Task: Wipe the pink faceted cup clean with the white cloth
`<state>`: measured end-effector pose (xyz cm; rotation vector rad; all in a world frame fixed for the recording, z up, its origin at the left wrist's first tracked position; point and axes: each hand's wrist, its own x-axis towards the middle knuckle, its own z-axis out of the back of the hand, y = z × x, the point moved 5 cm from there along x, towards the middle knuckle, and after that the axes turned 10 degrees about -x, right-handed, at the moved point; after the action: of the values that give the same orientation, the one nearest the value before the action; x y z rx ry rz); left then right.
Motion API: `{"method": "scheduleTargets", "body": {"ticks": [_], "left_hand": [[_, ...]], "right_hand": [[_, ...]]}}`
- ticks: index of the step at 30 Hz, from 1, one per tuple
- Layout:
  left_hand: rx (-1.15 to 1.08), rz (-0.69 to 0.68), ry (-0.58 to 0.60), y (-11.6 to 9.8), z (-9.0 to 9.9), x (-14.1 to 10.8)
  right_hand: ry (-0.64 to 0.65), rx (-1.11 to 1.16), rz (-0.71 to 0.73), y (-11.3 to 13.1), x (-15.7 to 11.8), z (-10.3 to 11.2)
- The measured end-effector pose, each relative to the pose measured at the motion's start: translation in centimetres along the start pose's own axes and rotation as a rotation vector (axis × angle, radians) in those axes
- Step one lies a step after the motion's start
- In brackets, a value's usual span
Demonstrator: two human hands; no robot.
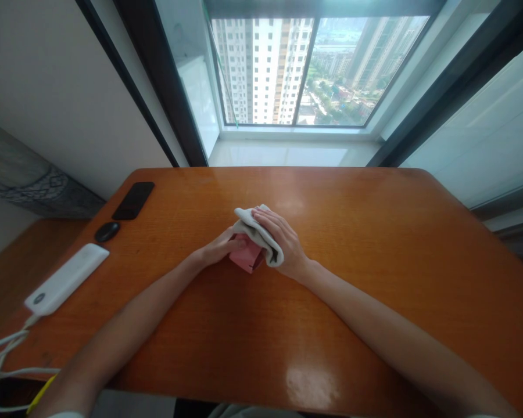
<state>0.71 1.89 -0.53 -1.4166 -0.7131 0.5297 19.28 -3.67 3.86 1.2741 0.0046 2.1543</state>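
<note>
Near the middle of the wooden table (375,232), my left hand (220,247) is closed on a small pink box-like object (245,255), with the thumb along its near side. A folded white-and-grey cloth (255,229) lies over the top and right side of that pink object. My right hand (285,241) grips the cloth from above and the right, pressing it against the pink object. Most of the pink object's upper part is hidden under the cloth. A dark gap shows at its lower right edge.
Along the table's left side lie a black phone (133,201), a black mouse-like oval (107,231) and a white power strip (67,278) with white cables (9,348). Something yellow (41,395) sits by my left forearm. A window (296,69) stands beyond the far edge.
</note>
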Motion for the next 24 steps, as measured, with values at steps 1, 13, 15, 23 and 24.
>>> {"method": "scheduleTargets", "body": {"ticks": [1,13,15,23,24], "left_hand": [[0.000,0.013,0.011,-0.2,-0.2,-0.1],[-0.054,-0.072,-0.141,-2.2,-1.9,0.1],[0.065,-0.111,-0.174,-2.3,-2.1,0.0],[0.343,-0.295,-0.378,-2.4,-3.7,3.1],[0.353,-0.288,-0.422,-2.3,-3.7,3.6]], "right_hand": [[-0.004,0.002,-0.006,0.1,0.0,0.1],[-0.208,-0.076,-0.353,-1.7,-0.1,1.7],[-0.283,-0.103,-0.428,-2.4,-0.1,2.1],[-0.257,-0.095,-0.448,-3.0,0.2,1.7],[-0.239,-0.085,-0.438,-3.0,0.2,1.6]]}}
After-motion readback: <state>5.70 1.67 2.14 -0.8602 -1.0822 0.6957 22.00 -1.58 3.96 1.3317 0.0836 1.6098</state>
